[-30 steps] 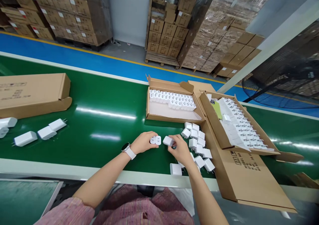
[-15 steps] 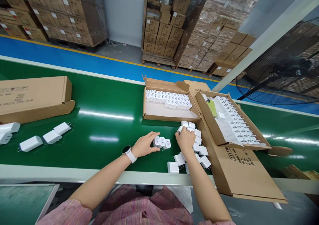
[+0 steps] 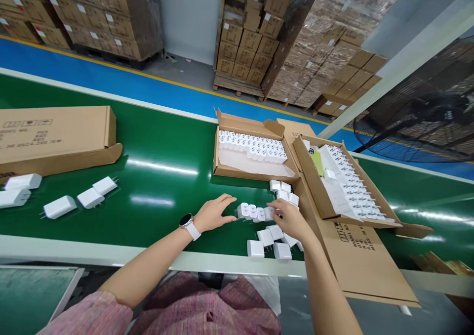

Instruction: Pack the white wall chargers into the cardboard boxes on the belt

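Note:
A short row of white plug chargers (image 3: 253, 212) stands on the green belt (image 3: 177, 142) between my hands. My left hand (image 3: 216, 214) is open at the left end of the row, thumb and fingers spread just apart from it. At the right end, my right hand (image 3: 291, 220) pinches one white charger (image 3: 269, 213) against the row. More loose chargers (image 3: 265, 237) lie in a pile around and under my right hand, some hidden by it. Beyond the hands, an open carton (image 3: 237, 169) holds rows of chargers standing prongs up, with white lining showing at its front.
To the right, a second open carton (image 3: 319, 196) of chargers rests tilted on a flattened cardboard box (image 3: 365, 256). A closed carton (image 3: 55, 132) and several loose chargers (image 3: 91, 197) lie at the left. A black fan (image 3: 425, 107) stands beyond the belt, near stacked boxes (image 3: 244, 48).
My right hand has moved from the pile toward me, bringing a charger to the row's right end. My left hand has opened away from the row. The view has shifted slightly.

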Demonstrator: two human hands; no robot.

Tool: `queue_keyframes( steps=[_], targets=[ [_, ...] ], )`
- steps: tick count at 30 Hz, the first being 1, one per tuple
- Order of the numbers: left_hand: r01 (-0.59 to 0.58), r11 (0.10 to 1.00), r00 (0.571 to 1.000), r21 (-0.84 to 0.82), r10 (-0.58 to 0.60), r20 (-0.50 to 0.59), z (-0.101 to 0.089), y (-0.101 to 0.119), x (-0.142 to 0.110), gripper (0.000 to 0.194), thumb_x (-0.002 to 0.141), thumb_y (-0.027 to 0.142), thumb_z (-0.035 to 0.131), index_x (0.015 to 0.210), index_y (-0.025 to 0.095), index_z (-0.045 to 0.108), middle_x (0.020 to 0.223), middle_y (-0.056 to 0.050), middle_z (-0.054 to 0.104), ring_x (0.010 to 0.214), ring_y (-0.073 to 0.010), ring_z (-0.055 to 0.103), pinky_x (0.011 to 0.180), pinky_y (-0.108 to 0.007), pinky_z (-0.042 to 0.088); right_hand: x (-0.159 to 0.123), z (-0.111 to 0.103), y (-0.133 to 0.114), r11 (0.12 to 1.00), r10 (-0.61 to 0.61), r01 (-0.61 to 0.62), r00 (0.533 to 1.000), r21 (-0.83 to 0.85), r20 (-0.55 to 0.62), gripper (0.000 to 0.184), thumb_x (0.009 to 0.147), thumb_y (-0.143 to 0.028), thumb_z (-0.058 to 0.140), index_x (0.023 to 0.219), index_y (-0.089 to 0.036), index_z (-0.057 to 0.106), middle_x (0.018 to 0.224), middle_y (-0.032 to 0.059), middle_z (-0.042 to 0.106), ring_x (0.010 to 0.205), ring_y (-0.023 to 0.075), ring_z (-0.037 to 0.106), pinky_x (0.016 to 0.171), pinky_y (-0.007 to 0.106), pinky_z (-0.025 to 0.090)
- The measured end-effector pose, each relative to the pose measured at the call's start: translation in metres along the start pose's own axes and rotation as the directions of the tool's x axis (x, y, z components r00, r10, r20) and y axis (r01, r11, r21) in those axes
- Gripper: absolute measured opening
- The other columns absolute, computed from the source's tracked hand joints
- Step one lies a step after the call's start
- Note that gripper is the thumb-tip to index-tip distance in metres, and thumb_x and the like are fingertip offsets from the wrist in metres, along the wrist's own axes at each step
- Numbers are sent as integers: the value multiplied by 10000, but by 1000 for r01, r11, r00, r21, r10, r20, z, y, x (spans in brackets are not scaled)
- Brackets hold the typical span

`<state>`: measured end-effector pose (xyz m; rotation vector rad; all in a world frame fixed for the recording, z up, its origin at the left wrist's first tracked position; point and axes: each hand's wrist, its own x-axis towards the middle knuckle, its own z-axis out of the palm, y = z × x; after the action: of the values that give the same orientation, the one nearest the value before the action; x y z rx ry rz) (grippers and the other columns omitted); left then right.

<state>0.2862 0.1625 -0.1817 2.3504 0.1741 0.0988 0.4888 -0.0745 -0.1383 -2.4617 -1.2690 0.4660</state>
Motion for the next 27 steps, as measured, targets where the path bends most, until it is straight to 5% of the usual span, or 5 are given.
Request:
queue_keyframes(
  steps=[6, 12, 17, 23, 27],
  targets=[
    [9, 1000, 1000, 23, -8, -30, -2, -1, -1, 580, 967, 440, 677, 1496, 289, 494, 1491, -83, 583, 1194, -296, 698, 980, -389, 576, -1, 24, -31, 983, -33, 44, 998, -177, 61, 781, 838, -385, 743, 1563, -320, 461, 1481, 102, 551, 1311, 313, 552, 996, 440, 541],
    [5, 1000, 999, 26, -4, -35, 3, 1, 0, 540, 1000, 468, 612, 1497, 295, 494, 1472, -79, 587, 1161, -288, 708, 967, -375, 576, 13, 44, -40, 911, 27, 9, 996, -413, 80, 469, 921, -507, 698, 1353, -338, 631, 1278, 80, 684, 1095, 295, 620, 724, 317, 524],
    [5, 1000, 998, 25, -4, -62, 5, -1, 3, 522, 1016, 476, 577, 1499, 293, 493, 1438, -82, 596, 1118, -276, 716, 933, -359, 581, 31, 28, -32, 964, -44, 51, 999, -260, 29, 390, 949, -512, 644, 1279, -306, 650, 1272, 70, 691, 1125, 295, 630, 798, 353, 542],
    [25, 999, 996, 21, -23, -86, 1, -2, 7, 488, 1041, 481, 526, 1478, 265, 511, 1449, -97, 588, 1074, -280, 727, 896, -374, 591, 112, -28, -38, 976, -82, 20, 957, -218, -277, 499, 992, -521, 587, 1365, -190, 592, 1377, 157, 647, 1237, 332, 584, 955, 397, 498],
    [34, 999, 994, 29, -31, -103, 2, -2, 8, 474, 1040, 479, 531, 1471, 283, 524, 1435, -91, 590, 1095, -281, 720, 921, -378, 592, 188, -35, -57, 931, -92, 5, 971, -364, -223, 489, 1006, -528, 582, 1386, -220, 579, 1362, 147, 649, 1194, 332, 575, 914, 383, 483]
  ],
)
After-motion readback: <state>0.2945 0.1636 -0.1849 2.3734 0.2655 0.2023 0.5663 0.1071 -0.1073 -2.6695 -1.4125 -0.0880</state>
